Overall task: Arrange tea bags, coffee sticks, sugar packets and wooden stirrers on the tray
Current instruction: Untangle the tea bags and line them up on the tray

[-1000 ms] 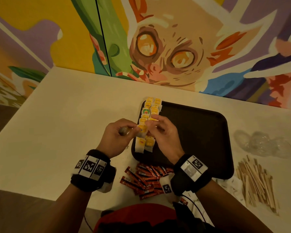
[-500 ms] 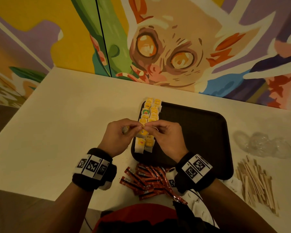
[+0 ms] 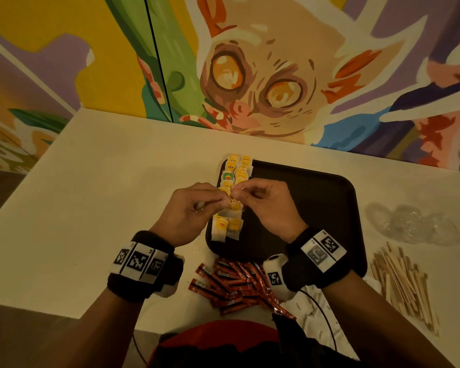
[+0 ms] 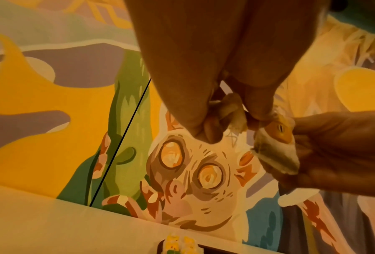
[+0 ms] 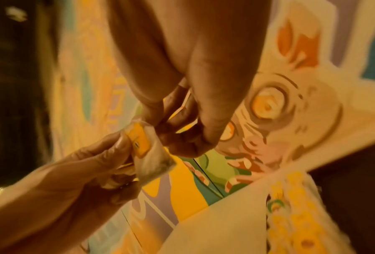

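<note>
A tea bag [image 3: 233,206] with a yellow tag is held between both hands, just above the left edge of the black tray [image 3: 303,208]. My left hand [image 3: 223,203] pinches the bag [image 5: 147,151] and keeps a second, crumpled tea bag [image 4: 232,111] tucked in its curled fingers [image 4: 195,120]. My right hand [image 3: 243,193] pinches the bag's top by the yellow tag [image 4: 278,130]. A double row of tea bags [image 3: 235,168] lies along the tray's left side. Red coffee sticks [image 3: 231,285] lie in a pile before the tray, and wooden stirrers [image 3: 404,282] lie to its right.
Crumpled clear plastic [image 3: 414,224] lies right of the tray. White packets [image 3: 311,309] show under my right wrist at the table's near edge. The painted wall [image 3: 250,75] closes off the far side. The white table [image 3: 104,195] stretches left of the tray.
My right hand lifted off the row of tea bags and came to meet my left hand at the held tea bag. Both hands now pinch it together.
</note>
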Demonstrator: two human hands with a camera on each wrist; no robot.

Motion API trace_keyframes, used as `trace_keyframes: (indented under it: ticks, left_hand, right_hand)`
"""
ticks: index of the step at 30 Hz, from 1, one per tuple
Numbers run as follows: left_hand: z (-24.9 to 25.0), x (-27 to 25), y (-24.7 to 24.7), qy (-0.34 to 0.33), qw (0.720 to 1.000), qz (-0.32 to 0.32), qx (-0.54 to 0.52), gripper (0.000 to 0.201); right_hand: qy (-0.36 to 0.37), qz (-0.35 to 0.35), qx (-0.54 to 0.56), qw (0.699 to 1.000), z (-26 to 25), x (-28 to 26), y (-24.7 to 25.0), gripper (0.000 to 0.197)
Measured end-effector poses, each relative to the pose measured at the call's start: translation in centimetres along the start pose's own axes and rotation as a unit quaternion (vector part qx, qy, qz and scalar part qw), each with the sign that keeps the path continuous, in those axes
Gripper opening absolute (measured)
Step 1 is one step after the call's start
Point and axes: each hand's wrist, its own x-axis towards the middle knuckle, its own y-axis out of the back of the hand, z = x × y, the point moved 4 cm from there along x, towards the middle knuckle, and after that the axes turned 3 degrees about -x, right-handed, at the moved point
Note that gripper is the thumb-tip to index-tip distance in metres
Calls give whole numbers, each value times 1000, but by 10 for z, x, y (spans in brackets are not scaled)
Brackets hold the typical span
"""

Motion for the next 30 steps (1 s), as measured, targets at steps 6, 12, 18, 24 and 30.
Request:
trace_keyframes:
  ticks: [6,12,18,24,30]
  left_hand:
    - [5,3,1,4,997,56,-51,10]
    - [-2,-1,-2,45,985,157,-52,8]
    - [-9,-4,-7,72,969,234,-28,7]
    - [-19,-6,-14,89,975,205,-3,9]
    - [-46,-19,-17,209,955,208,-37,13]
  right_hand:
    - [-140,-21,161,977,21,-1,-14,18]
    - [-149,-8,202,968,29,-8,-22,19]
    - [-115,-4,136,984,26,-10,-23,19]
    - [-50,44,-36,997,43,-8,-18,17]
    - [-178,22,-140,974,100,-14,-9,15]
